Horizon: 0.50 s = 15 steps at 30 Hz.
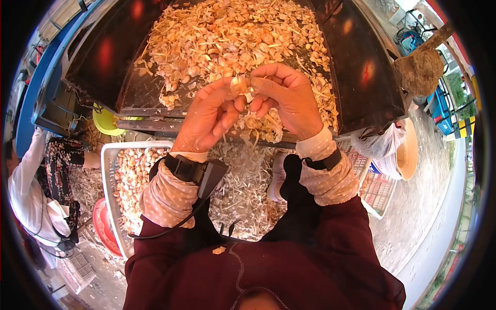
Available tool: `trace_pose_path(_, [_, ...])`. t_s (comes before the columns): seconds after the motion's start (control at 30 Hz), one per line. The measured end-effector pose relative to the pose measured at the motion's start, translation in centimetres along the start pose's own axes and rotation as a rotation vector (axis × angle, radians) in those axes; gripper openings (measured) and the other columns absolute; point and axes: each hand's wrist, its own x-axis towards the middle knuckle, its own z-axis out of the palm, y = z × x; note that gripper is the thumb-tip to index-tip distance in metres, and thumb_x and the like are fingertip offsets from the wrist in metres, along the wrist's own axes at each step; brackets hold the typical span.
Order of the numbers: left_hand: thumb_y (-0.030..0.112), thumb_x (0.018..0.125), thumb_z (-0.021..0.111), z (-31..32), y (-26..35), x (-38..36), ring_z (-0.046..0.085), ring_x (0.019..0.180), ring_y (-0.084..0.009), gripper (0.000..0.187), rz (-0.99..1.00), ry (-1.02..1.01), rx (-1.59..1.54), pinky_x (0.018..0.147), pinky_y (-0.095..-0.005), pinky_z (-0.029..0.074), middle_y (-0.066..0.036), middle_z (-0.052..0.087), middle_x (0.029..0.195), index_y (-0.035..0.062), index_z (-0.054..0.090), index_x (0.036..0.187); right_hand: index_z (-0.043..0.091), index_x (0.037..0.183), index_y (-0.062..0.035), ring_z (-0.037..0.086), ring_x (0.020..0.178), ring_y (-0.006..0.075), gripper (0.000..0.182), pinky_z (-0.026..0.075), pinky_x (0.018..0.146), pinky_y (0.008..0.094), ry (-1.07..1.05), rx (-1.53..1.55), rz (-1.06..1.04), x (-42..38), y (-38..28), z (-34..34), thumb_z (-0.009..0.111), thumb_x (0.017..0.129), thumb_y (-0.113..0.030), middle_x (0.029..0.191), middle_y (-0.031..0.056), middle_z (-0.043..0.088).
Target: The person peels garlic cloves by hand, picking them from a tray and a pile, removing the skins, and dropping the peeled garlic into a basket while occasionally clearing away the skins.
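My left hand (209, 111) and my right hand (287, 95) meet at the fingertips over the front edge of a dark tray-like table (144, 93). Between them is a small pale garlic clove (239, 85), with the thumbs and index fingers of both hands pinched on it. Its lower part is partly hidden by the fingers. Behind the hands lies a wide heap of garlic cloves and loose skins (222, 39).
A white crate (107, 175) of cloves stands at lower left, beside a red basin (105, 227) and a green bowl (106, 121). Another person (31, 191) sits at far left. At right are a plastic bag (380, 140) and a second crate (380, 194).
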Motion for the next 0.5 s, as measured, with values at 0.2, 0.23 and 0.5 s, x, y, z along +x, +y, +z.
trace_pose_path(0.2, [0.022,0.097,0.051,-0.1,-0.3,0.6,0.045,0.043,-0.0059,0.029,0.015,0.058,-0.042,0.033,-0.0163,0.028,-0.005,0.061,0.073,-0.0013,0.060,0.112,0.058,0.092,0.0072,0.060,0.044,0.0222,0.008,0.047,0.037,0.0260,-0.379,0.324,-0.138,-6.0,-6.9,5.9,0.061,0.087,0.001,0.073,0.0191,0.062])
trace_pose_path(0.23, [0.022,0.097,0.052,0.4,0.6,0.1,0.044,0.043,-0.0057,0.029,-0.031,0.037,-0.047,0.034,-0.0168,0.028,-0.006,0.061,0.074,-0.0013,0.060,0.113,0.058,0.085,0.0071,0.059,0.044,0.0243,0.006,0.046,0.036,0.0268,-0.632,0.357,-0.267,-5.5,-7.4,6.3,0.061,0.087,0.002,0.071,0.0229,0.061])
trace_pose_path(0.5, [0.022,0.099,0.051,-0.1,0.3,0.1,0.046,0.040,-0.0058,0.030,-0.052,0.010,-0.044,0.032,-0.0156,0.031,-0.007,0.061,0.076,-0.0017,0.055,0.117,0.064,0.077,0.0059,0.059,0.046,0.0245,0.007,0.044,0.037,0.0256,-1.066,0.815,-0.474,-5.8,-7.6,9.0,0.064,0.084,0.005,0.071,0.0304,0.061])
